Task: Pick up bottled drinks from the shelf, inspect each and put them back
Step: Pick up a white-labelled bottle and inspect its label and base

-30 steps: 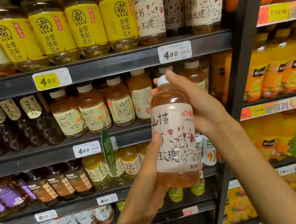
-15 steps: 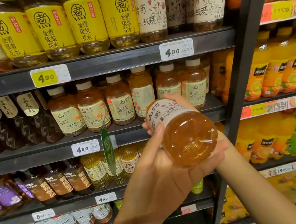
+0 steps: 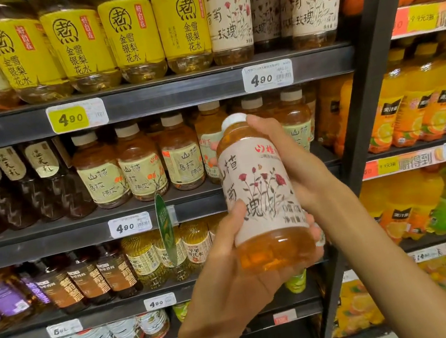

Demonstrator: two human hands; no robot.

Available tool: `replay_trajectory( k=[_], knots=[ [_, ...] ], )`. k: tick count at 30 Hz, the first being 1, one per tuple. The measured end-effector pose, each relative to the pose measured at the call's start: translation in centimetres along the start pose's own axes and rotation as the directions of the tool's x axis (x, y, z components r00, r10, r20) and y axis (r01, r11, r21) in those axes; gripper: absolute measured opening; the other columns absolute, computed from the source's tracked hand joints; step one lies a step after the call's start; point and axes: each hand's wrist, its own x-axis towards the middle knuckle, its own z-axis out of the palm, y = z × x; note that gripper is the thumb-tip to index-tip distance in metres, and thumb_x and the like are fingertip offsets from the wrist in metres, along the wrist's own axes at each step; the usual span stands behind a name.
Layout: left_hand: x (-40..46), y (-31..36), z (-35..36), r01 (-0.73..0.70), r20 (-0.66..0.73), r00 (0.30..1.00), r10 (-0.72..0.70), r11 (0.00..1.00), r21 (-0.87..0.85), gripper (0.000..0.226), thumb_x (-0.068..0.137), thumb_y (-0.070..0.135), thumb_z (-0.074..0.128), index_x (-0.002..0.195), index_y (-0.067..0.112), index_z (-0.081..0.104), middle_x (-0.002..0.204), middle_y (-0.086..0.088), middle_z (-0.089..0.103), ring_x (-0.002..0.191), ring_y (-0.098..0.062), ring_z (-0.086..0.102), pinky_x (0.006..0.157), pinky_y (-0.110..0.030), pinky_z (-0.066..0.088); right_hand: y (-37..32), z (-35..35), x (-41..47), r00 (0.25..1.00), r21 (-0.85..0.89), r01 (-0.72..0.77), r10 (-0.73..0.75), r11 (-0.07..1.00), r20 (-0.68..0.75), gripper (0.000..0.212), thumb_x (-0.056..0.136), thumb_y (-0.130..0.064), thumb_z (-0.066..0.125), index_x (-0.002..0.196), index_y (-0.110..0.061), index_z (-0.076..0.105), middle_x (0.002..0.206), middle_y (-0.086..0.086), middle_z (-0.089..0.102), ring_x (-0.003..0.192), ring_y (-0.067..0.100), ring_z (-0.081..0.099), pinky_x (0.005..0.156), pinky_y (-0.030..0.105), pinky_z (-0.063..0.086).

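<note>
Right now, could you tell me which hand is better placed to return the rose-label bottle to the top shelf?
Probably the right hand: it wraps the rose-label bottle high, near the cap, nearer the matching bottles. The left hand only cradles its base.

Both hands grip the bottle [image 3: 260, 192]. The left hand [image 3: 240, 265] cups its base from below, thumb across the label's lower left. The right hand [image 3: 288, 164] wraps behind its upper part, thumb at the cap.
</note>
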Motion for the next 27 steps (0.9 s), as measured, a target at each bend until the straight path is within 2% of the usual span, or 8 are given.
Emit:
replay_trajectory(
  k=[4, 8, 12, 15, 18, 21, 25, 27],
  knots=[
    [-0.3, 0.5, -0.7, -0.011, -0.092, 0.996, 0.021, 0.993, 0.113, 0.102, 0.053, 0.043, 0.090, 0.135, 0.002, 0.045, 0.120, -0.029, 0.062, 0.099, -0.037, 0.068, 0.075, -0.043, 0.057, -0.3, -0.3, -0.4, 0.996, -0.279, 0.090, -0.085, 0.956, 0.029, 0.054, 0.077, -0.053, 0.063, 0.116, -0.015, 0.059, 0.107, 0.014, 0.069, 0.106, 0.029, 0.065, 0.098, 0.046, 0.050],
    [-0.7, 0.8, -0.9, -0.040, -0.152, 0.983, 0.100, 0.934, 0.356, 0.096, 0.055, 0.049, 0.086, 0.133, 0.009, 0.048, 0.120, -0.021, 0.066, 0.108, -0.036, 0.065, 0.092, -0.049, 0.052, -0.5, -0.5, -0.5, 0.969, -0.263, 0.246, -0.234, 0.933, 0.077, 0.036, 0.085, -0.036, 0.059, 0.113, -0.012, 0.058, 0.098, 0.009, 0.065, 0.093, 0.024, 0.063, 0.086, 0.038, 0.053],
    [-0.6, 1.3, -0.7, -0.182, -0.063, 0.945, 0.320, 0.678, 0.712, 0.061, 0.066, 0.042, 0.072, 0.123, 0.031, 0.052, 0.112, 0.005, 0.071, 0.101, -0.014, 0.069, 0.077, -0.022, 0.057, -1.2, -0.4, -0.9, 0.891, -0.296, 0.450, -0.446, 0.843, 0.085, 0.044, 0.084, -0.028, 0.062, 0.126, -0.016, 0.055, 0.106, 0.009, 0.070, 0.097, 0.020, 0.067, 0.084, 0.030, 0.055],
    [-0.1, 1.3, -0.9, -0.251, 0.001, 0.913, 0.408, 0.560, 0.790, 0.065, 0.058, 0.033, 0.080, 0.117, 0.040, 0.054, 0.109, 0.007, 0.071, 0.099, -0.012, 0.069, 0.071, -0.019, 0.056, -1.3, -0.2, -1.2, 0.837, -0.330, 0.544, -0.525, 0.772, 0.150, 0.064, 0.085, -0.024, 0.065, 0.143, -0.021, 0.039, 0.122, 0.007, 0.066, 0.108, 0.018, 0.064, 0.088, 0.029, 0.053],
    [0.6, 0.9, -0.9, -0.348, 0.046, 0.844, 0.534, 0.480, 0.805, 0.068, 0.060, 0.024, 0.082, 0.122, 0.034, 0.055, 0.109, 0.006, 0.070, 0.101, -0.013, 0.068, 0.074, -0.021, 0.056, -1.4, 0.0, -1.6, 0.810, -0.395, 0.582, -0.548, 0.711, 0.208, 0.074, 0.080, -0.032, 0.069, 0.145, -0.021, 0.035, 0.126, 0.001, 0.064, 0.112, 0.017, 0.063, 0.089, 0.027, 0.050],
    [1.1, 1.1, -1.2, -0.387, 0.066, 0.761, 0.645, 0.371, 0.844, 0.077, 0.066, 0.010, 0.086, 0.131, 0.022, 0.049, 0.113, 0.005, 0.068, 0.104, -0.012, 0.066, 0.077, -0.018, 0.055, -1.6, -0.3, -2.2, 0.835, -0.420, 0.550, -0.488, 0.722, 0.255, 0.077, 0.073, -0.045, 0.070, 0.138, -0.013, 0.041, 0.121, -0.003, 0.065, 0.114, 0.014, 0.061, 0.090, 0.024, 0.049],
    [1.7, 1.7, -2.0, -0.391, 0.094, 0.698, 0.710, 0.267, 0.881, 0.085, 0.064, -0.004, 0.083, 0.137, 0.014, 0.043, 0.122, -0.003, 0.062, 0.110, -0.016, 0.062, 0.080, -0.019, 0.054, -1.3, -1.1, -2.7, 0.853, -0.437, 0.513, -0.381, 0.739, 0.357, 0.072, 0.069, -0.017, 0.075, 0.134, -0.016, 0.044, 0.124, -0.009, 0.063, 0.119, 0.015, 0.058, 0.093, 0.024, 0.048],
    [2.0, 1.7, -2.1, -0.353, 0.073, 0.668, 0.741, 0.228, 0.908, 0.089, 0.063, -0.004, 0.085, 0.137, 0.022, 0.043, 0.128, -0.006, 0.057, 0.115, -0.016, 0.058, 0.085, -0.020, 0.053, -0.9, -1.2, -2.9, 0.840, -0.442, 0.533, -0.391, 0.721, 0.376, 0.075, 0.066, -0.010, 0.076, 0.134, -0.013, 0.044, 0.128, -0.006, 0.059, 0.123, 0.016, 0.055, 0.095, 0.025, 0.047]
  ],
)
